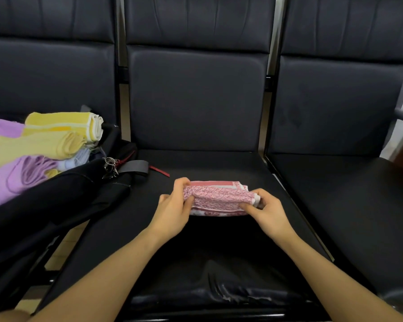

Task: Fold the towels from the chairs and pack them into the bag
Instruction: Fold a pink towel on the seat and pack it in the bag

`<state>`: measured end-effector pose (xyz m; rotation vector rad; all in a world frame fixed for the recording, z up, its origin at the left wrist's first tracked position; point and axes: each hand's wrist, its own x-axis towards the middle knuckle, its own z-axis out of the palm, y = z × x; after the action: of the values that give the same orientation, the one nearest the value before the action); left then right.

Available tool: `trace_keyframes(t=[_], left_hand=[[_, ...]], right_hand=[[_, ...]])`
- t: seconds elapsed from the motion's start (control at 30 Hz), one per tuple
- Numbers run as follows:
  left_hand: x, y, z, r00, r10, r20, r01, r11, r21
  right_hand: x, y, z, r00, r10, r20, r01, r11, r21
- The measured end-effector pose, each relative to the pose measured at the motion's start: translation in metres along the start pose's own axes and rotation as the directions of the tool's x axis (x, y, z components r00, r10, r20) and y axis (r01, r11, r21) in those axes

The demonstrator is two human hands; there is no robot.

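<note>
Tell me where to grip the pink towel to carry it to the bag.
Grip the folded pink towel at its two short ends, coming in from the sides as the left hand and right hand do now; pinching all layers there should keep the fold closed.

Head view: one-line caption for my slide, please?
Both hands, left and right, grip a folded pink towel on the middle chair seat.

dim, even light | seat-edge glare | wide-angle edge bending | slightly soft

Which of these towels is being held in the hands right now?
The pink patterned towel on the middle seat; both hands grip its ends. The yellow and purple ones sit untouched in the bag.
</note>
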<state>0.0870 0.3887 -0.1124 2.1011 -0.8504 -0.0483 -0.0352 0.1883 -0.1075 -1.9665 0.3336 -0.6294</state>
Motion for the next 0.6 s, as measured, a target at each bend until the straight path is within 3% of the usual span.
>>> trace_keyframes(t=[0.13, 0.3, 0.47, 0.6], left_hand=[[0.005, 0.007, 0.008, 0.992, -0.029, -0.125, 0.039, 0.996, 0.082], [0.018, 0.011, 0.019, 0.95, -0.163, -0.264, 0.181, 0.983, 0.042], [0.032, -0.004, 0.026, 0.934, -0.244, -0.262, 0.295, 0.939, 0.176], [0.046, -0.021, 0.024, 0.929, -0.309, -0.203, 0.367, 0.838, 0.404]], right_hand=[[0.007, 0.008, 0.014, 0.995, 0.023, -0.102, -0.042, 0.98, -0.195], [0.019, 0.004, 0.028, 0.985, 0.03, -0.171, -0.102, 0.897, -0.43], [0.036, 0.017, 0.038, 0.975, 0.071, -0.21, -0.203, 0.666, -0.718], [0.043, 0.027, 0.042, 0.976, 0.149, -0.157, -0.216, 0.639, -0.738]])
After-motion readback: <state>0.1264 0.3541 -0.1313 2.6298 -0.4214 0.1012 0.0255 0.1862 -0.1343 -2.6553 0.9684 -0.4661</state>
